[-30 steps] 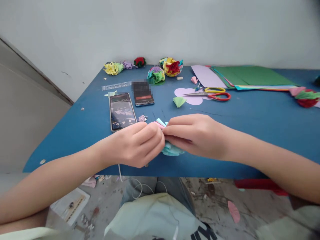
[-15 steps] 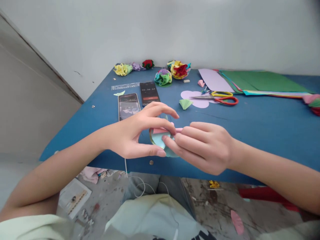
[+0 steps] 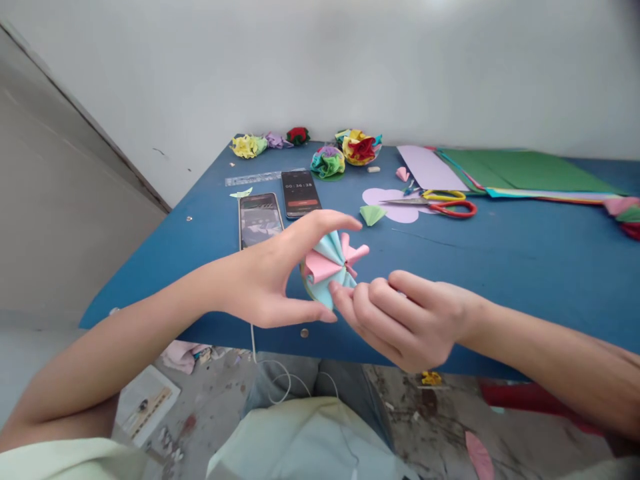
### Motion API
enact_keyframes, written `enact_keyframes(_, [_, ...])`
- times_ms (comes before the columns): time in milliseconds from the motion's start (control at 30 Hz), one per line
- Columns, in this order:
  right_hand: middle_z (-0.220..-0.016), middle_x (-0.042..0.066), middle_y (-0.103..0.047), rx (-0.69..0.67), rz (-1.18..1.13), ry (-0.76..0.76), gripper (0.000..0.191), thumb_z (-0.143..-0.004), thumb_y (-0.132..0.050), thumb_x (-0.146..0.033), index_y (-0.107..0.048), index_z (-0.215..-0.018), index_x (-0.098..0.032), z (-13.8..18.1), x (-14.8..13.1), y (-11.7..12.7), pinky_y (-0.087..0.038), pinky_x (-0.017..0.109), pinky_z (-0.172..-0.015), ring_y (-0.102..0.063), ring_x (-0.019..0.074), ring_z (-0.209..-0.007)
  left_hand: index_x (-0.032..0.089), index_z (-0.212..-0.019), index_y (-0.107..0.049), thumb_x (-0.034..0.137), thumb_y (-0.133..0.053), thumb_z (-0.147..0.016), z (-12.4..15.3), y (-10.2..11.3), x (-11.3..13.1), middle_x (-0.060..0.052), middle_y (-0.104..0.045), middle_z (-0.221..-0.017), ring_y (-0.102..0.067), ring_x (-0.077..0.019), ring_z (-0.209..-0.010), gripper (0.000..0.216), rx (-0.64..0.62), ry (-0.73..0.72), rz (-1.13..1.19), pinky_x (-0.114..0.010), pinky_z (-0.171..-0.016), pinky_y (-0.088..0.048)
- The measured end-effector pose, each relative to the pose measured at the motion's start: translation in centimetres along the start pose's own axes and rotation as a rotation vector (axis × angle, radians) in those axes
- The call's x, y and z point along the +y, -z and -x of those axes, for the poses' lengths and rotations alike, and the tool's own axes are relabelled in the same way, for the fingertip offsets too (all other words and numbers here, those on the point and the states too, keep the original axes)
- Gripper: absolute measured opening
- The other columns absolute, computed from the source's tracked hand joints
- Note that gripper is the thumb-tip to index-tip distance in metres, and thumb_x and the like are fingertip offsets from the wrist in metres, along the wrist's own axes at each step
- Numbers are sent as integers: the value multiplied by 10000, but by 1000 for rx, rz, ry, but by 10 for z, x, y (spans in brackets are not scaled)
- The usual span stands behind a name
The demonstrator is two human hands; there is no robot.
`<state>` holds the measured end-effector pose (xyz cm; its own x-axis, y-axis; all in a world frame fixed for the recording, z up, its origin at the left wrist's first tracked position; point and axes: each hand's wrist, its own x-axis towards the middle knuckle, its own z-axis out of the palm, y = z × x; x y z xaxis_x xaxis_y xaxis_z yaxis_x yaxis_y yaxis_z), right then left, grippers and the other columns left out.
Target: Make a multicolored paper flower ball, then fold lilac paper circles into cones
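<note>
A pink and light-blue paper flower [image 3: 324,265] with folded petals is held up over the table's front part. My left hand [image 3: 280,273] curves around its left side, thumb below and forefinger above; the other fingers are mostly hidden. At the flower's lower right edge, my right hand [image 3: 405,313] pinches a light-blue petal with thumb and forefinger, the remaining fingers curled in. Beyond the hands lies a folded green paper piece [image 3: 373,215]. Scissors [image 3: 440,202] with yellow and red handles rest on a lilac flower-shaped paper [image 3: 400,212].
Two phones [image 3: 261,217] lie behind my left hand, near a clear ruler [image 3: 260,178]. Several crumpled paper flowers [image 3: 359,147] line the back of the blue table [image 3: 530,280]. Coloured paper sheets [image 3: 530,170] are stacked at right. A white cable [image 3: 253,343] hangs over the front edge.
The flower's pink and blue petals now show spread toward me. My right hand has shifted down and slightly right, from the flower's middle to its lower edge. The left forefinger has lifted off the pink paper.
</note>
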<state>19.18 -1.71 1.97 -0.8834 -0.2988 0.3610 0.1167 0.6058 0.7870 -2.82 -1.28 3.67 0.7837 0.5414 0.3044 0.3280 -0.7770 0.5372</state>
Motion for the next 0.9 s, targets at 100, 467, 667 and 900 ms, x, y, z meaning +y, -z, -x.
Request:
enact_keyframes(100, [-683,34,-553,28,-89,-81,183,-815,-562,-195,-645,-921,-71,0,-2,1,-342,265,-438,-482,100,-565,238,-1374,-184,267,-703,-680,0,-3,0,-120,-348,-1378,-388,-262,-1255,867,-48,91,240,-385,-1032,-386])
enact_keyframes(467, [-682,55,-598,81,-307,-300,237,-788,-559,-183,-598,-961,-25,4,-7,2,-400,289,-475,-544,144,-603,193,-1203,-434,228,-700,-663,-6,-14,-4,-119,-543,-1194,-544,-258,-1086,603,-27,105,503,-368,-889,-500])
enact_keyframes(667, [-756,69,-624,70,-326,-330,201,-825,-517,-185,-582,-966,-57,4,-7,6,-427,277,-508,-572,143,-662,174,-1122,-477,262,-700,-674,-7,-15,-1,-110,-558,-1131,-551,-238,-1044,508,-12,128,521,-355,-870,-500])
enact_keyframes(900, [-730,8,-632,57,-501,-704,129,-812,-563,-150,-568,-939,-171,3,-11,4,-470,216,-593,-563,91,-630,201,-1249,-381,394,-530,-822,-3,-18,-2,-105,-497,-1224,-514,-210,-1081,492,96,147,383,-327,-885,-479])
